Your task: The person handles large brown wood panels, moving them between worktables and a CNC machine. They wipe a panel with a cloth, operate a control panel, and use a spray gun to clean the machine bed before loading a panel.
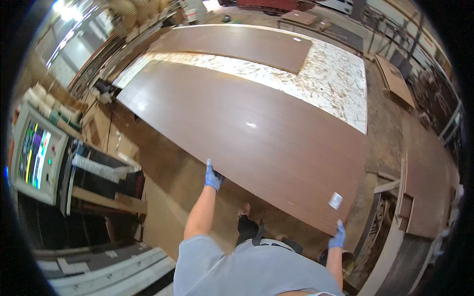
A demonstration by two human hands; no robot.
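Observation:
A long brown wood-grain panel (237,123) stretches across the middle, with a small white label (335,201) near its right end. My left hand (212,176), in a blue glove, grips its near edge, thumb on top and fingers mostly out of sight beneath. At the near right corner my right hand (337,236), also gloved in blue, is closed on the panel. The panel's far side lies over a white, brown-streaked table surface (340,89), while its near edge extends toward me. A second, narrower brown panel (237,45) rests farther back on that surface.
To the left stands a control console with a lit screen (34,153). Grey and white boards (108,271) are stacked at lower left. More brown boards (429,182) lie on the right beside a wooden frame. A leaning board (395,81) stands at far right.

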